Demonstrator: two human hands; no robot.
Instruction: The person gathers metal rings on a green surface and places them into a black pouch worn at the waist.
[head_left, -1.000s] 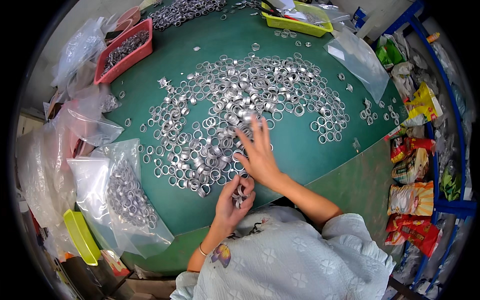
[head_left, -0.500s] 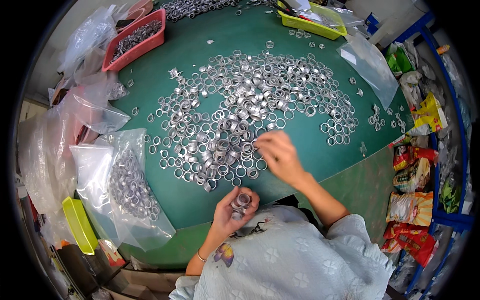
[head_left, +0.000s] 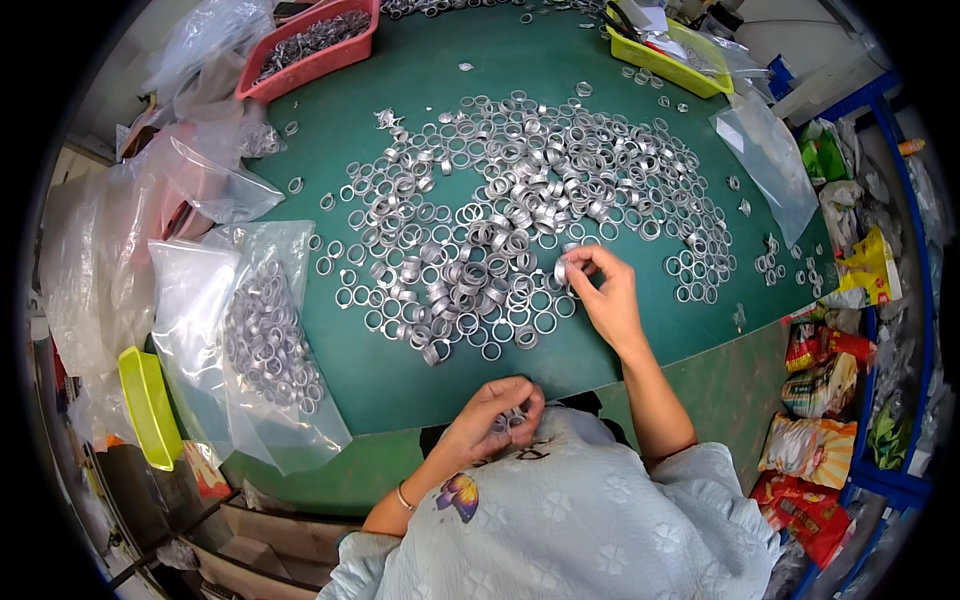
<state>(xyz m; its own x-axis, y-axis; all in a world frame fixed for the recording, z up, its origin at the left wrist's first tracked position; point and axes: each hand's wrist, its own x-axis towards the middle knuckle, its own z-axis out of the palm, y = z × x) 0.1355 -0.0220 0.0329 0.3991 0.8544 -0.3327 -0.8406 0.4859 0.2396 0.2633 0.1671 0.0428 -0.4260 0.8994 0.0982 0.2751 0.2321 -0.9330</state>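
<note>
A wide heap of silvery metal rings (head_left: 540,190) spreads over the green table (head_left: 400,400), some stacked, many lying flat in a single layer. At the right front side of the heap, my right hand (head_left: 608,290) pinches a metal ring (head_left: 563,271) between thumb and fingers. My left hand (head_left: 498,418) is curled near the table's front edge, close to my body, around several metal rings (head_left: 510,420). Its fingers partly hide those rings, so I cannot tell how many it holds.
To the left lies a clear plastic bag with rings (head_left: 270,340), beside a lime-green tray (head_left: 150,408). A red basket (head_left: 310,54) of metal pieces stands far left, a yellow-green basket (head_left: 672,62) far right. Blue shelving (head_left: 895,455) with colourful packets borders the right side.
My right hand has moved right and slightly up, and now a ring shows in its pinch. The left hand's fingers have closed further over its rings. The whole view has shifted a little.
</note>
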